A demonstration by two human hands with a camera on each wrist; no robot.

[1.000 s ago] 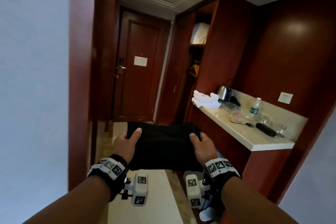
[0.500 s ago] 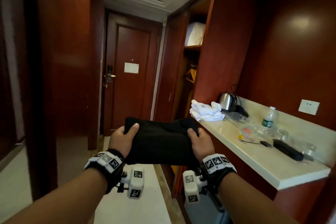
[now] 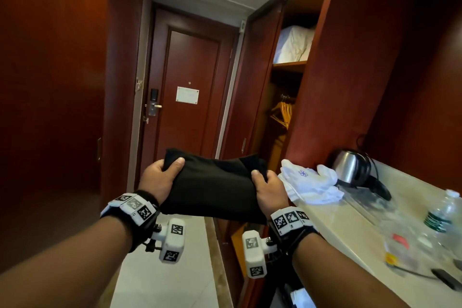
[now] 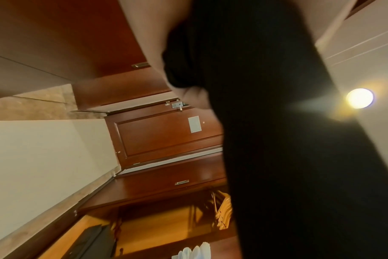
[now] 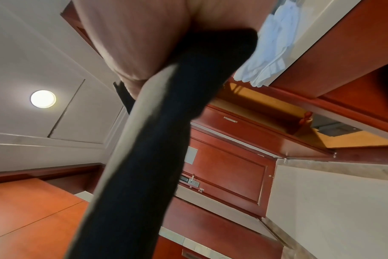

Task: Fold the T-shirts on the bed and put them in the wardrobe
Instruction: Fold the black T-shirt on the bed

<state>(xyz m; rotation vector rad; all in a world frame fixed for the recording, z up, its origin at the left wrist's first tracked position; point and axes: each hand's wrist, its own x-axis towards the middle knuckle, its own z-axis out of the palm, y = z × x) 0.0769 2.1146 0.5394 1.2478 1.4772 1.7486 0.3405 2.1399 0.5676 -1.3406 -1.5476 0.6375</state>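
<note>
A folded black T-shirt hangs between both hands in front of me, held flat at waist height. My left hand grips its left edge, thumb on top. Its right edge is gripped by my right hand, thumb over the cloth. In the wrist views the black T-shirt fills the middle of the picture and hides the fingers. The open wardrobe stands ahead on the right, with a wooden shelf and wooden hangers below it.
White bedding lies on the wardrobe's top shelf. A countertop on the right carries white cloths, a kettle and a water bottle. The room door closes the corridor ahead. Wood panelling lines the left.
I have walked forward along the corridor with the T-shirt held in both hands. The wardrobe, the door and the countertop are nearer and larger now.
</note>
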